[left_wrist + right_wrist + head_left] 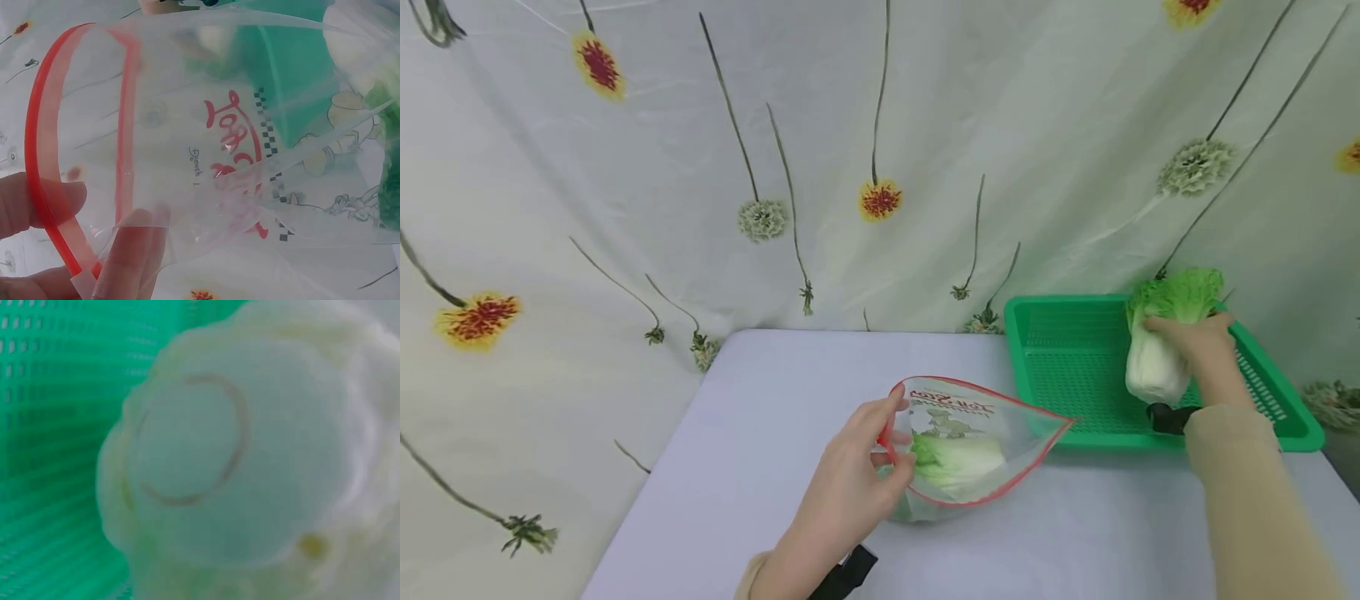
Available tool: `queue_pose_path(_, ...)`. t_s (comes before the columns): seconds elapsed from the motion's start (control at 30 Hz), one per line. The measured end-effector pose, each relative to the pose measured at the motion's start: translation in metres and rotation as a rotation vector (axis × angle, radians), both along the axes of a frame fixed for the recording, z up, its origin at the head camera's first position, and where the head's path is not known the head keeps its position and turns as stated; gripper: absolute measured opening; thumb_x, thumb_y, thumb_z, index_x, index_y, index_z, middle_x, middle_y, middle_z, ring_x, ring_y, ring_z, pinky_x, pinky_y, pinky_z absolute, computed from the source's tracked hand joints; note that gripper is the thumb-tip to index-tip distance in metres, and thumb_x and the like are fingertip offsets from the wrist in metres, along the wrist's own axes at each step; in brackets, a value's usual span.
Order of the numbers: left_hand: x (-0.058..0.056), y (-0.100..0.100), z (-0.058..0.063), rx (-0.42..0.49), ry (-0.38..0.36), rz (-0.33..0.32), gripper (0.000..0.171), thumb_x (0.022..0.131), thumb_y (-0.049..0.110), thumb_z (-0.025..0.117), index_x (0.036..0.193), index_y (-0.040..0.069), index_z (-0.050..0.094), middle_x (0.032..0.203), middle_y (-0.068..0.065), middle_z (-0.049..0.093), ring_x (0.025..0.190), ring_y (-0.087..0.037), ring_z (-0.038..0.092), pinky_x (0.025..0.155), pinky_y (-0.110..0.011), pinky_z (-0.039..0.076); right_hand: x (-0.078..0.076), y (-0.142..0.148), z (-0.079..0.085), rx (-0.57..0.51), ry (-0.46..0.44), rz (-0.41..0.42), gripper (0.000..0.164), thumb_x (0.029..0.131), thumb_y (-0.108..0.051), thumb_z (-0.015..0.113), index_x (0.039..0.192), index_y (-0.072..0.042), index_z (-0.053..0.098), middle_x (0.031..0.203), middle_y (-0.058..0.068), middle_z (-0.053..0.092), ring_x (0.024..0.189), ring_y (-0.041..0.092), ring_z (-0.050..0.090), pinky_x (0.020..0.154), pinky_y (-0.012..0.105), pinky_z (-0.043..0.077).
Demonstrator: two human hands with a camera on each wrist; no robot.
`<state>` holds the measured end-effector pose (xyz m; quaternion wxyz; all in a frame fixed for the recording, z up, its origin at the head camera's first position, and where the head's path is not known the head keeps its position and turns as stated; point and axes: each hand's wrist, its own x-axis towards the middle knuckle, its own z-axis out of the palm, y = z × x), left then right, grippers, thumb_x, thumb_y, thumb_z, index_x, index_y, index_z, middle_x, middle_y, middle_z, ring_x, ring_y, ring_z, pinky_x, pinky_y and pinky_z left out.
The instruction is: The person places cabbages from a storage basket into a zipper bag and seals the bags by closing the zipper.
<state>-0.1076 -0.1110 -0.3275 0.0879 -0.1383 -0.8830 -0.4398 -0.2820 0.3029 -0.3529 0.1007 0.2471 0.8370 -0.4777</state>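
A clear zip bag with a red zip edge and printed lettering stands with its mouth spread wide. One napa cabbage lies inside it, its leafy end to the left. My left hand pinches the bag's red rim on its left side; in the left wrist view its fingers sit at the zip strip. Over the green basket, my right hand grips a second napa cabbage, leafy end up. That cabbage's pale cut base fills the right wrist view, where the hand is hidden.
The green perforated basket stands at the table's back right, by a flower-printed cloth hanging behind. A pale cloth covers the table. Black straps cross both wrists. The bag's right corner reaches the basket's front left side.
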Motion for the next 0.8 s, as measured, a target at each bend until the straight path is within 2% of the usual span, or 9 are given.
queue_pose_path(0.07,-0.003,0.001,0.001,-0.008,-0.004,0.004,0.069,0.083,-0.007,0.062,0.148,0.01,0.045,0.13,-0.002,0.06,0.092,-0.012,0.067,0.078,-0.019,0.057,0.006,-0.005,0.014,-0.011,0.072,0.025,0.118,0.089,-0.063,0.048,0.144,-0.003,-0.039,0.153,0.04,-0.02,0.141,0.06,0.011,0.109,0.068,0.03)
queue_pose_path(0.17,-0.008,0.001,0.003,-0.016,-0.015,0.012,0.068,0.083,-0.006,0.061,0.148,0.008,0.045,0.131,-0.004,0.06,0.092,-0.011,0.067,0.077,-0.019,0.057,0.016,-0.017,0.039,-0.05,0.211,0.056,0.117,0.089,-0.063,0.052,0.149,-0.01,-0.033,0.157,0.035,-0.012,0.14,0.058,0.018,0.104,0.069,0.035)
queue_pose_path(0.33,-0.016,-0.002,0.009,-0.034,-0.032,0.017,0.066,0.083,-0.007,0.059,0.146,0.005,0.046,0.131,-0.008,0.061,0.093,-0.013,0.068,0.075,-0.019,0.057,0.039,-0.05,0.083,-0.123,0.465,0.108,0.109,0.089,-0.055,0.06,0.155,-0.022,-0.02,0.162,0.022,-0.001,0.143,0.044,0.024,0.107,0.062,0.036)
queue_pose_path(0.4,-0.019,-0.004,0.011,-0.046,-0.034,0.018,0.066,0.082,-0.007,0.058,0.146,0.004,0.046,0.131,-0.009,0.061,0.093,-0.014,0.068,0.075,-0.02,0.057,0.049,-0.066,0.099,-0.152,0.558,0.135,0.101,0.091,-0.048,0.063,0.156,-0.026,-0.01,0.163,0.016,0.008,0.143,0.036,0.028,0.108,0.052,0.039)
queue_pose_path(0.5,-0.021,-0.006,0.015,-0.051,-0.053,0.021,0.066,0.082,-0.006,0.058,0.146,0.004,0.047,0.13,-0.009,0.062,0.093,-0.015,0.069,0.076,-0.022,0.057,0.065,-0.091,0.116,-0.278,0.704,0.195,0.088,0.092,-0.032,0.068,0.155,-0.029,0.006,0.158,0.005,0.022,0.139,0.024,0.034,0.102,0.029,0.043)
queue_pose_path(0.6,-0.023,-0.007,0.017,-0.049,-0.085,0.031,0.065,0.082,-0.005,0.057,0.146,0.005,0.047,0.13,-0.008,0.062,0.094,-0.014,0.069,0.078,-0.023,0.058,0.078,-0.121,0.122,-0.482,0.882,0.282,0.077,0.09,-0.011,0.069,0.149,-0.023,0.021,0.148,0.002,0.036,0.131,0.02,0.041,0.091,0.016,0.045)
queue_pose_path(0.7,-0.024,-0.008,0.018,-0.048,-0.108,0.039,0.065,0.083,-0.004,0.057,0.146,0.005,0.047,0.13,-0.006,0.062,0.095,-0.015,0.068,0.079,-0.024,0.058,0.085,-0.151,0.117,-0.665,1.027,0.402,0.075,0.084,0.005,0.067,0.144,-0.019,0.029,0.142,0.005,0.042,0.127,0.021,0.046,0.095,0.02,0.047)
queue_pose_path(0.8,-0.025,-0.008,0.019,-0.042,-0.111,0.03,0.064,0.083,-0.004,0.057,0.145,0.005,0.047,0.13,-0.007,0.062,0.096,-0.017,0.068,0.078,-0.025,0.058,0.091,-0.174,0.102,-0.717,1.077,0.57,0.081,0.078,0.013,0.068,0.144,-0.016,0.031,0.138,0.006,0.047,0.121,0.021,0.053,0.093,0.027,0.053)
